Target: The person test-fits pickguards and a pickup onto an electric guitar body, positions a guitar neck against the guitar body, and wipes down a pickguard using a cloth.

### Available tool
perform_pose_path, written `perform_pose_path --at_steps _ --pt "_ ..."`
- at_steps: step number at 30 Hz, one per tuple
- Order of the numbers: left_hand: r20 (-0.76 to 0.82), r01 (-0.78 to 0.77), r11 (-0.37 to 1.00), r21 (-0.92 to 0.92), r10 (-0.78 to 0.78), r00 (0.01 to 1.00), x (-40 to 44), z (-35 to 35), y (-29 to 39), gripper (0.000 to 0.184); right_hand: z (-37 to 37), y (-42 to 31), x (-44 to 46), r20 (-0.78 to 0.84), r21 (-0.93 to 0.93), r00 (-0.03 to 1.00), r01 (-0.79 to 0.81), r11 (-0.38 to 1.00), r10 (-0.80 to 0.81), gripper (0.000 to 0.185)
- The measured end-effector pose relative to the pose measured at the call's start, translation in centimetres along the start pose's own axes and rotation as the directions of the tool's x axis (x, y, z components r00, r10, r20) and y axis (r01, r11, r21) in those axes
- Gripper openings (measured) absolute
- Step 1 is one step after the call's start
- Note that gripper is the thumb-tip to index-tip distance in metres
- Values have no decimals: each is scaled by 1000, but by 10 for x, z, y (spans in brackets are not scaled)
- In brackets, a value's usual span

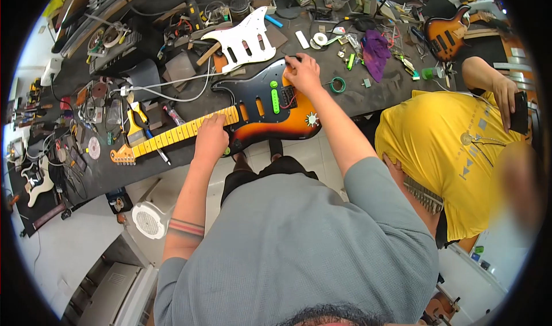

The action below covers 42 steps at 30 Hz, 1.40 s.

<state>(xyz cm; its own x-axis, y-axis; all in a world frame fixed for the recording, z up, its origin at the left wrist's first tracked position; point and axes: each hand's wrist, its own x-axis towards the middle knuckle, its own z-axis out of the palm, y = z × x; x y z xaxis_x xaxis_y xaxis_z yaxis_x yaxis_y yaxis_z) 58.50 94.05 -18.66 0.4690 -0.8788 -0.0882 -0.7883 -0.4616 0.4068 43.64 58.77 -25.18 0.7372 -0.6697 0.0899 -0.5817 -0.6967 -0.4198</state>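
Note:
A sunburst electric guitar [270, 131] lies across the near side of the workbench, its maple neck [172, 136] pointing left. On its body sits a black pickguard [253, 87] with a bright green pickup [275, 101] and two slots showing orange wood. A red wire [286, 104] loops near the dark bridge. My left hand [212, 135] curls over the neck close to the body. At the body's far edge, my right hand [305, 73] grips with bent fingers; the fingertips are partly hidden. A silver sun-shaped piece [311, 119] rests on the body's right end.
A white pickguard [244, 41] lies just beyond the guitar. Left are pliers [138, 113] and cables; right are green wire [337, 85] and a purple cloth [376, 54]. A person in a yellow shirt [431, 136] sits at right, holding a phone [520, 113]. Another sunburst guitar [447, 38] lies beyond.

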Motion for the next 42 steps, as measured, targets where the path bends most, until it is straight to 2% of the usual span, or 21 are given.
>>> perform_pose_path --at_steps 8,14,17,20,22,25,28,29,41,42 --pt "0 -26 997 71 26 1000 -2 1 4 46 -6 -11 -9 -92 -39 993 75 996 -79 41" --pt "60 18 996 88 -23 998 0 -4 12 45 3 -14 -17 -114 -117 984 122 986 -135 31" --pt "54 18 994 112 -24 998 -3 0 8 45 -22 -57 -42 -113 -108 994 -25 994 12 30" --pt "57 21 995 100 -26 998 -5 -4 6 44 -34 -88 -89 194 65 974 -131 989 116 33" --pt "58 5 997 82 -10 998 -7 -4 1 43 -30 -91 -133 196 90 980 -52 995 34 39" --pt "37 -25 998 55 23 999 -10 -5 -7 39 -35 -91 -184 374 12 924 -94 995 83 52" --pt "25 -61 998 26 61 998 -10 -5 -14 38 -45 -92 -196 454 -42 852 -271 962 261 69" --pt "26 -73 997 22 72 997 -11 -5 -16 37 -41 -87 -193 465 -46 837 -300 953 287 80" --pt "88 -234 972 -4 233 968 3 -21 -23 29 -13 -100 -174 418 -139 824 -358 923 382 73" --pt "99 -243 970 -21 244 965 6 -22 -23 29 -13 -99 -175 403 -148 843 -325 934 357 72"
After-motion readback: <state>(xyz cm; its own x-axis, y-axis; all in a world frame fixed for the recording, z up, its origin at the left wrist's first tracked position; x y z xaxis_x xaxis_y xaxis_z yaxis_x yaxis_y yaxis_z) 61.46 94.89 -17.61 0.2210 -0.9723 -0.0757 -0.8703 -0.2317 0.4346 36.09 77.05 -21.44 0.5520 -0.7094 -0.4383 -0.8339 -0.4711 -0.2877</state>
